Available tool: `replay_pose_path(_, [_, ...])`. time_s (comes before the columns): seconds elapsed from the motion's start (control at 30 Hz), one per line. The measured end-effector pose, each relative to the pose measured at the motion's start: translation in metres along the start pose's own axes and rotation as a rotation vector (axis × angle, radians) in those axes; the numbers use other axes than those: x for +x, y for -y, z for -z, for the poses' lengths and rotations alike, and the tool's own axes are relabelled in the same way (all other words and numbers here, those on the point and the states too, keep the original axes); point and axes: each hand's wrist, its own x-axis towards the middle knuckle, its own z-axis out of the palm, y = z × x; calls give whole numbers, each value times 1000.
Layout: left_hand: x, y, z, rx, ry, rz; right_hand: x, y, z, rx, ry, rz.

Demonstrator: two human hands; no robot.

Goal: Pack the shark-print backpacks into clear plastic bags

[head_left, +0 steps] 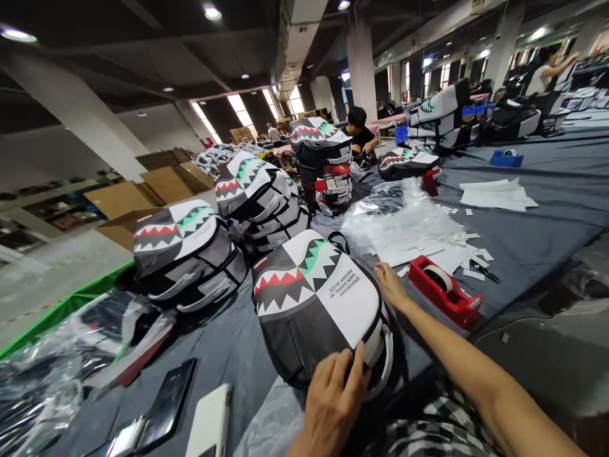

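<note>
A backpack (pixel 297 317) in black and white, with a red and green shark-tooth print, lies front up on the table before me. My left hand (pixel 335 393) has its fingers bent over the near edge of this backpack. On the backpack's right, my right hand (pixel 391 284) reaches forward with fingers stretched out, between it and a pile of clear plastic bags (pixel 394 219). Nothing shows in that hand, though its underside is hidden. A red tape dispenser (pixel 442 289) stands just right of my right hand.
Stacked backpacks (pixel 264 200) and another backpack (pixel 185 254) stand at the left. Near me lie a dark phone (pixel 169 403) and a white case-like object (pixel 209 419). White papers (pixel 497 193) and a blue tape dispenser (pixel 507 158) are farther right. A person (pixel 359 133) sits across the table.
</note>
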Motion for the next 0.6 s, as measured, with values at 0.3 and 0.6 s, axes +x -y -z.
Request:
replay_pose_path(0.3, [15, -61, -48, 2, 329, 31, -150, -40, 14, -11, 140, 173])
replay_pose_path(0.6, [17, 46, 8, -14, 20, 648, -104, -46, 10, 479, 159, -379])
